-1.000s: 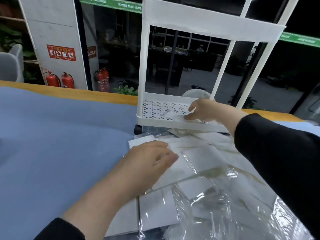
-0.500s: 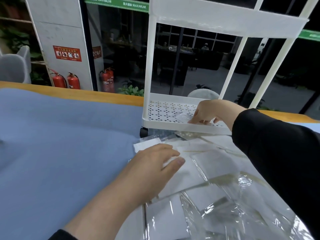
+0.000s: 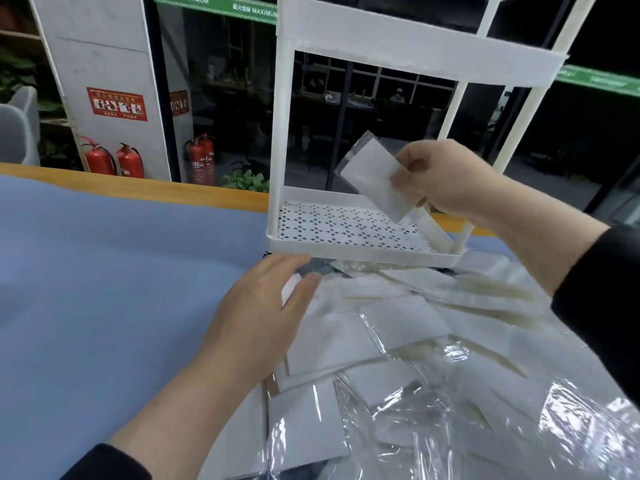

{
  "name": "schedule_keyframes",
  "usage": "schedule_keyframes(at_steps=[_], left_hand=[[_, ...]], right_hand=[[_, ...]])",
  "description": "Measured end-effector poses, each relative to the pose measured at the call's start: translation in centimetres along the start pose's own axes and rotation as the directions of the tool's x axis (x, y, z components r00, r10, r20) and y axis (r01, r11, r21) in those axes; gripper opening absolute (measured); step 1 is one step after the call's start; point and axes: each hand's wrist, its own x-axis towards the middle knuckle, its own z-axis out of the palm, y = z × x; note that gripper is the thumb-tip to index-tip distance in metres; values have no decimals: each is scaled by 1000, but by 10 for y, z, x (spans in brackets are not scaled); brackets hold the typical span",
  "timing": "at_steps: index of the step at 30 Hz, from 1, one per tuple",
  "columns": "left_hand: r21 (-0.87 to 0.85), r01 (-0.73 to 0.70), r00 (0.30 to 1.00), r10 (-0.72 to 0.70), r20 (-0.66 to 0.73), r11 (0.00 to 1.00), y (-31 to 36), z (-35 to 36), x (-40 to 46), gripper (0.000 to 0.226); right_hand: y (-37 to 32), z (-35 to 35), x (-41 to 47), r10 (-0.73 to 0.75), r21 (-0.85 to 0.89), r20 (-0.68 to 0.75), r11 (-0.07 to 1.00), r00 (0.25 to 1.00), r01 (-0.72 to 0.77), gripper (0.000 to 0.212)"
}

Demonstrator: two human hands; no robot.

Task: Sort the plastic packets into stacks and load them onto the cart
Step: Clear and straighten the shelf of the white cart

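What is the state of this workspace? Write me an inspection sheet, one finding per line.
Surface: blue cloth over a wooden table edge.
Job's things: white cart stands on the table, its perforated lower shelf bare where visible; a loose pile of packets lies in front of it; one packet is held tilted above the shelf.
Clutter: crumpled clear plastic film over the near pile.
Grippers: left hand rests flat, fingers straight, on the pile; right hand pinches the raised packet.
Cables: nothing seen.
Surroundings: three red fire extinguishers, a pillar with a red sign, dark glass, green plants.
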Motion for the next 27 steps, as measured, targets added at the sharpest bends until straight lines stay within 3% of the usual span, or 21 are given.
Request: schedule_keyframes(at_steps=[4,7,9,11,13,16,20,24,27], left_hand=[[-39,-16,998,14,-61,999,9,-5,-3,47],[-5,-81,996,80,-48,997,19,-8,-7,41],[86,-154,987,151,47,984,24,-6,-10,45],[196,-139,973,97,209,971,31,-3,-13,38],[250,-96,967,31,254,963,34,-2,-16,33],[274,-111,987,75,139,955,42,-16,-11,56],[332,-207,977,214,14,920,73,-53,10,43],[399,-378,884,453,-113,836,105,-91,41,46],[403,-449,810,554,-193,797,130,-116,74,45]], right_hand=[[-6,-7,-58,-7,89,176,996,984,-9,15],[1,15,-87,21,-150,275,988,961,21,36],[8,22,-99,-4,-286,208,956,978,65,39],[12,15,-109,5,-217,105,976,994,18,28],[12,0,-119,39,-132,43,991,998,-33,25],[2,-30,-132,-15,-114,-35,993,999,11,25],[-23,-70,-141,-187,-163,-140,973,972,164,22],[-44,-101,-130,-305,-178,-216,946,928,270,16],[-56,-122,-100,-314,-135,-288,948,905,287,19]])
